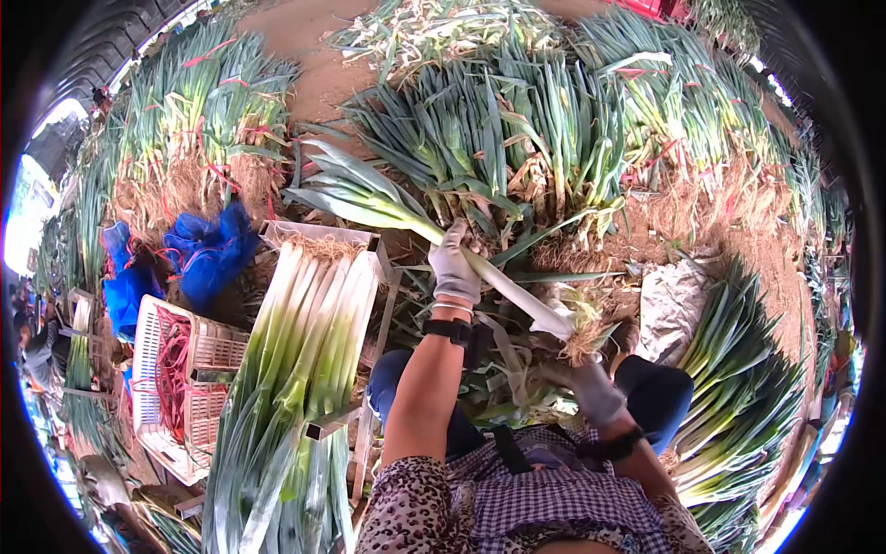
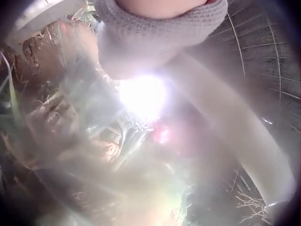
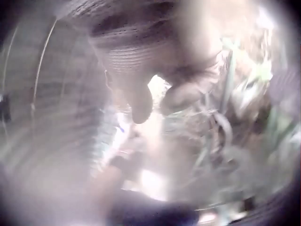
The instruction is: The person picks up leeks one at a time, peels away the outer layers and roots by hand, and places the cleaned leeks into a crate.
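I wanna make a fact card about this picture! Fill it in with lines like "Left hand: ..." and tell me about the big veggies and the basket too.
Left hand: gloved, grips one leek round its stalk
Leek's tilt: slanting, leaves to the upper left, roots to the lower right
Right hand: gloved, near those roots; too blurred to tell if touching
Leek pile: many, lying side by side, root ends farthest from the person
Basket: white, red strings inside

spotted sleeves (image 1: 403, 510) (leopard-like), checked apron (image 1: 572, 508)
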A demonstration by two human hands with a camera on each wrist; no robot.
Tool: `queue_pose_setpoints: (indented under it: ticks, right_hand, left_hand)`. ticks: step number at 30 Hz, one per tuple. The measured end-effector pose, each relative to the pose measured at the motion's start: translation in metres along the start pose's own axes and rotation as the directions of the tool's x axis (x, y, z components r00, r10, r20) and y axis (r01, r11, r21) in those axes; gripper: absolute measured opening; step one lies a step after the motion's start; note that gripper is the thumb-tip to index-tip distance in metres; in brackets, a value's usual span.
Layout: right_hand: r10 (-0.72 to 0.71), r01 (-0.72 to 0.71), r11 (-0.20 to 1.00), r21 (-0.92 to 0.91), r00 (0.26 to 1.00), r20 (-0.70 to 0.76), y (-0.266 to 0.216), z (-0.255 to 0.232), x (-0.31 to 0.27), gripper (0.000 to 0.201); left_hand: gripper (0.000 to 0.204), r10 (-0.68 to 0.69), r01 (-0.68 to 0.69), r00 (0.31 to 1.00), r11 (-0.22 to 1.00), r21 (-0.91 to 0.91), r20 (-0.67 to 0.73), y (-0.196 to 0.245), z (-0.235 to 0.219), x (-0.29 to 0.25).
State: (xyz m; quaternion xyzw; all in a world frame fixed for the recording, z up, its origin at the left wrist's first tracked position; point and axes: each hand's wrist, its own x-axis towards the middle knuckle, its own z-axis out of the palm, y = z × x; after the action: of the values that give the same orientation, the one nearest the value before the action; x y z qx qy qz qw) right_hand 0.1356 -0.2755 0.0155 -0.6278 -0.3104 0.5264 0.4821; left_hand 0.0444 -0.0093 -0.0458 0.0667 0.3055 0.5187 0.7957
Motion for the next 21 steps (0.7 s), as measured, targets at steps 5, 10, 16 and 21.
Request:
queue_pose_setpoints:
  ticks: [5, 10, 16, 21]
  right_hand:
    - [-0.207, 0.144, 0.730, 0.668, 0.978, 0.016, 0.029, 0.033, 0.051, 0.028]
    - [-0.299, 0.083, 0.533, 0.842, 0.950, 0.096, -0.025, 0.000, -0.014, 0.023]
    - [-0.172, 0.161, 0.984, -0.078, 0.970, -0.172, -0.027, -0.009, -0.017, 0.031]
    - [-0.129, 0.123, 0.822, 0.556, 0.991, -0.027, 0.000, 0.020, 0.026, 0.041]
  left_hand:
    - [0.008, -0.094, 0.105, 0.992, 0.986, -0.131, 0.090, -0.010, -0.003, -0.009]
    - [0.011, -0.114, 0.137, 0.984, 0.977, -0.166, 0.140, 0.005, 0.000, -0.001]
    - [0.013, -0.112, 0.130, 0.986, 0.980, -0.153, 0.121, -0.008, 0.003, 0.001]
    - [0.013, -0.129, 0.155, 0.973, 0.979, -0.130, 0.192, -0.009, 0.002, -0.014]
